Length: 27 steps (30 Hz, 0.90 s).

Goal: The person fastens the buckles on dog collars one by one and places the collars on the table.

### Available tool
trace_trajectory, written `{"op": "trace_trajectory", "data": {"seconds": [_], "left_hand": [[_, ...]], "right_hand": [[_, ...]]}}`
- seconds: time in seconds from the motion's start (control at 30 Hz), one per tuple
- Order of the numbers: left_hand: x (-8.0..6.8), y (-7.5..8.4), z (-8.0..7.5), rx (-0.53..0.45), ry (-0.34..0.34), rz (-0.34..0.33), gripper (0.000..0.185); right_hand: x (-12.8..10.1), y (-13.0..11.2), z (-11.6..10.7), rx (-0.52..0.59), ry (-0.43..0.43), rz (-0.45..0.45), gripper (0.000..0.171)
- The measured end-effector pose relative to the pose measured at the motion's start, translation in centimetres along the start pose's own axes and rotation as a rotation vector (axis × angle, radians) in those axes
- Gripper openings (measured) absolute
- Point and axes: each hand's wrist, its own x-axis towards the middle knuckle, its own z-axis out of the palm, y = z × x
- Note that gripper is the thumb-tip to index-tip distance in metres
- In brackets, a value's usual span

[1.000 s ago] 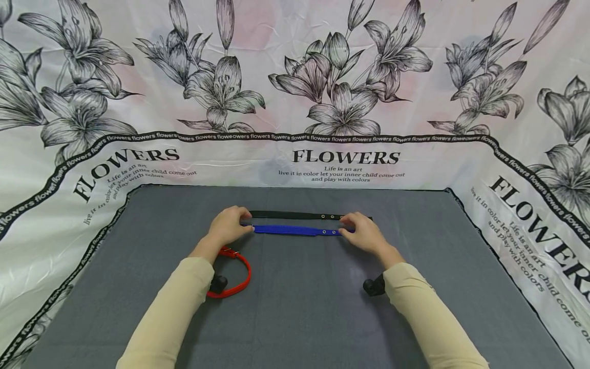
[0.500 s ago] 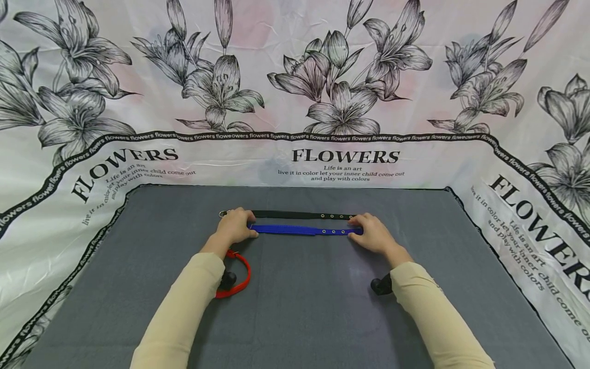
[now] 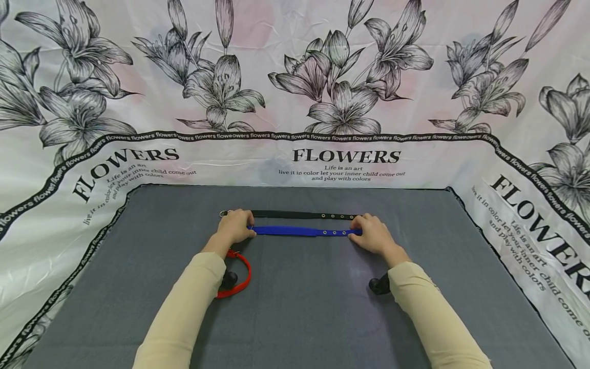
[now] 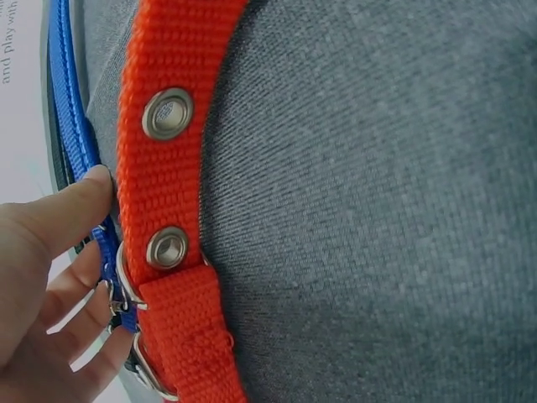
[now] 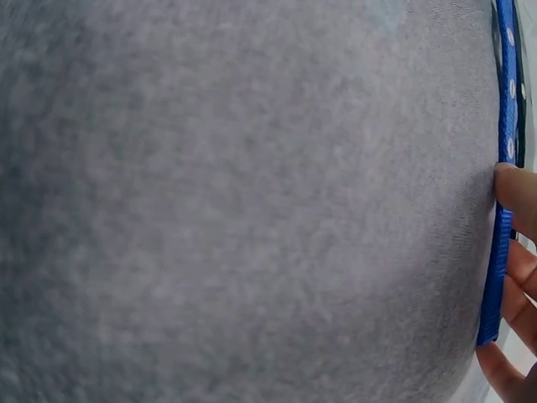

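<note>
The blue strap (image 3: 304, 231) lies stretched flat and straight across the far middle of the grey mat (image 3: 304, 307), running from nine o'clock to three o'clock. The left hand (image 3: 236, 227) holds its buckle end, thumb and fingers curled about it, and the wrist view shows the thumb tip pressed against the strap's edge. The right hand (image 3: 372, 234) pinches the other end, the one with the metal eyelets, fingers bent over the tip. Just beyond the blue strap, toward twelve o'clock and parallel to it, lies a black strap (image 3: 299, 214), its ring peeping out past the left hand. Under the left forearm, toward seven o'clock of the blue strap, a red strap (image 3: 243, 274) rests curled in a loop. Around the mat hangs a white cloth (image 3: 295, 92) printed with lilies and the word FLOWERS.
</note>
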Motion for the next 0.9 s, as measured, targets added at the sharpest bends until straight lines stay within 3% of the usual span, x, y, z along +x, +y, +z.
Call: {"op": "trace_trajectory", "data": {"seconds": [0.43,0.9], "left_hand": [[0.1,0.1,-0.2,0.064,-0.036,0.026,0.022],[-0.3,-0.1,-1.0,0.125,-0.043,0.131,0.019]], "right_hand": [[-0.1,-0.2,-0.2,-0.030,0.000,-0.003,0.019],[-0.1,0.0,-1.2,-0.098,0.032,-0.071,0.019]]}}
